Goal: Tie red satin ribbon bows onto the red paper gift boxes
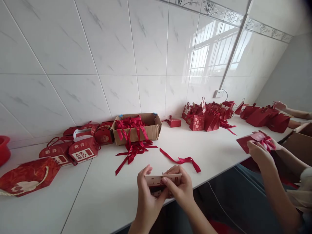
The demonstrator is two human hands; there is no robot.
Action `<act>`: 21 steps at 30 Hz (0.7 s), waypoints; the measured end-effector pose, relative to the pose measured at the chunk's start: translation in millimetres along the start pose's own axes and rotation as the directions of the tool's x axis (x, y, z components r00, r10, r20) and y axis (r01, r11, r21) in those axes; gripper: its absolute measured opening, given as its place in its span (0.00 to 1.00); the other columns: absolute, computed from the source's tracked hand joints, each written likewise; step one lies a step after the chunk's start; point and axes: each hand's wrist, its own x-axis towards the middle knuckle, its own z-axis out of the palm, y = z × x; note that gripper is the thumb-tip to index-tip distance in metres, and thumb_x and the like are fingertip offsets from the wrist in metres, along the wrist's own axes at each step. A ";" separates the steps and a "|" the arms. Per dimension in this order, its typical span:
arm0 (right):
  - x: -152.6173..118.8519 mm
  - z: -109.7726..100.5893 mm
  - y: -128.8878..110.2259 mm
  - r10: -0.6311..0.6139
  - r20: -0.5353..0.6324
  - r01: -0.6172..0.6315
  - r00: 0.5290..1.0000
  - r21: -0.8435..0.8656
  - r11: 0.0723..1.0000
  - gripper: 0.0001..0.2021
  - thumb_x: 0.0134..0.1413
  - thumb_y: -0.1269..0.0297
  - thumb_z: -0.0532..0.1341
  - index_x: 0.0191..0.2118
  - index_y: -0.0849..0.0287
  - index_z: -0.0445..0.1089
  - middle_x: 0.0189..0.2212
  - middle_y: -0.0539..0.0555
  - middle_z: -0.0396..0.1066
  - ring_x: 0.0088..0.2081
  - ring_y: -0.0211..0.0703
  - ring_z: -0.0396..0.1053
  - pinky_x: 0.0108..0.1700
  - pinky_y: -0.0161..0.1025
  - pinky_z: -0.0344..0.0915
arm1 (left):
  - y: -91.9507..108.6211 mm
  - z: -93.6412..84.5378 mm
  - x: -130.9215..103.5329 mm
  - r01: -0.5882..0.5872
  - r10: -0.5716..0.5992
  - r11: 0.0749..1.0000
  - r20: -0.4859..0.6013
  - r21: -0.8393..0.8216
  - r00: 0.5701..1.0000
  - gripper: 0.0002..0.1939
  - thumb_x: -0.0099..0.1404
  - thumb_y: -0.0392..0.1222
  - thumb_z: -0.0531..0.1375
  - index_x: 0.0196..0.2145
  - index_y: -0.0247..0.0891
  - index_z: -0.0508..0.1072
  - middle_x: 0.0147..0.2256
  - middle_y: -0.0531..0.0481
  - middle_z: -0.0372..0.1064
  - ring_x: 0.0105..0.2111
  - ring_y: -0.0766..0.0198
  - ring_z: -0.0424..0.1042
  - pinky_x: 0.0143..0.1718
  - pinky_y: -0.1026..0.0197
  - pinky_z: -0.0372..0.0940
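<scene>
Low at the table's front edge, my left hand (148, 196) and my right hand (182, 191) grip a small red and white paper gift box (153, 180) between them. The fingers of my left hand wrap its left side, with the thumb near the lower middle. My right thumb presses on the front of the box, and the other right fingers curl round its back. Much of the box is hidden by my fingers. Just beyond my hands lies a loose red ribbon (186, 160), tied in a knot or bow.
A cardboard box (153, 132) of red ribbons stands by the wall, ribbons (133, 152) spilling in front. Finished-looking red boxes (84, 149) sit left, more red boxes (211, 121) right. A co-worker's hands (262, 152) hold a red box at right; another person's hand (280, 105) shows beyond.
</scene>
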 end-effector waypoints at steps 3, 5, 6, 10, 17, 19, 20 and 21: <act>-4.8 0.6 -1.2 -0.030 -0.011 0.030 0.999 -0.037 0.999 0.08 0.48 0.65 0.67 0.29 0.58 0.66 0.26 0.51 0.70 0.28 0.40 0.70 0.30 0.34 0.67 | -3.9 -1.4 -0.3 -0.018 0.017 1.000 0.013 0.015 1.000 0.27 0.60 0.43 0.61 0.54 0.42 0.55 0.49 0.39 0.61 0.50 0.51 0.66 0.43 0.51 0.69; -7.7 -1.4 -1.0 -0.025 -0.016 0.025 1.000 -0.054 0.998 0.08 0.49 0.65 0.66 0.29 0.58 0.65 0.26 0.51 0.70 0.28 0.39 0.70 0.29 0.34 0.67 | -7.1 -8.4 2.6 -0.107 0.104 0.993 0.058 0.054 0.993 0.23 0.61 0.41 0.60 0.52 0.42 0.58 0.49 0.40 0.62 0.49 0.52 0.67 0.45 0.51 0.68; -8.9 -2.8 -0.9 -0.019 -0.015 0.019 1.000 -0.059 0.998 0.08 0.50 0.65 0.66 0.29 0.58 0.65 0.26 0.51 0.69 0.28 0.39 0.70 0.29 0.34 0.67 | -8.7 -12.7 4.1 -0.142 0.138 0.988 0.065 0.067 0.988 0.21 0.62 0.41 0.59 0.52 0.42 0.59 0.49 0.40 0.63 0.48 0.54 0.68 0.45 0.52 0.68; -12.0 -7.6 -1.6 -0.023 -0.021 0.022 1.000 -0.073 0.997 0.08 0.51 0.65 0.65 0.29 0.58 0.65 0.26 0.51 0.68 0.27 0.39 0.69 0.28 0.34 0.65 | -13.6 -30.0 6.8 -0.078 0.069 0.995 0.123 0.069 0.990 0.13 0.64 0.43 0.58 0.46 0.41 0.65 0.41 0.45 0.70 0.38 0.59 0.73 0.36 0.60 0.71; -17.1 -19.8 -7.4 -0.003 0.059 0.012 0.998 -0.163 0.987 0.08 0.52 0.63 0.64 0.29 0.58 0.64 0.26 0.52 0.67 0.26 0.38 0.67 0.26 0.33 0.63 | -9.7 -69.9 7.9 -0.086 0.082 0.996 0.189 0.017 0.979 0.05 0.61 0.41 0.61 0.30 0.41 0.76 0.31 0.49 0.75 0.33 0.60 0.75 0.35 0.64 0.69; -22.8 -23.3 -10.6 0.062 0.146 -0.032 0.987 -0.198 0.980 0.09 0.51 0.61 0.65 0.29 0.59 0.65 0.24 0.51 0.67 0.24 0.37 0.64 0.25 0.33 0.60 | -4.3 -77.9 6.5 -0.089 0.102 0.989 0.104 -0.121 0.989 0.02 0.58 0.40 0.63 0.28 0.41 0.76 0.31 0.49 0.76 0.33 0.60 0.75 0.36 0.65 0.70; -26.6 -24.3 -12.2 0.105 0.187 -0.065 0.977 -0.212 0.975 0.10 0.50 0.60 0.66 0.29 0.59 0.66 0.24 0.51 0.66 0.23 0.36 0.64 0.24 0.32 0.60 | -0.1 -79.7 5.3 -0.065 0.074 0.977 0.038 -0.202 0.997 0.02 0.57 0.39 0.64 0.28 0.40 0.74 0.30 0.49 0.76 0.33 0.60 0.75 0.35 0.65 0.70; -30.7 -24.9 -13.7 0.150 0.217 -0.102 0.965 -0.219 0.970 0.11 0.49 0.58 0.66 0.28 0.59 0.66 0.23 0.50 0.66 0.22 0.36 0.63 0.23 0.32 0.59 | 5.0 -79.9 4.2 -0.025 0.016 0.957 -0.033 -0.289 0.999 0.04 0.56 0.40 0.65 0.28 0.40 0.73 0.28 0.50 0.75 0.31 0.61 0.75 0.34 0.65 0.70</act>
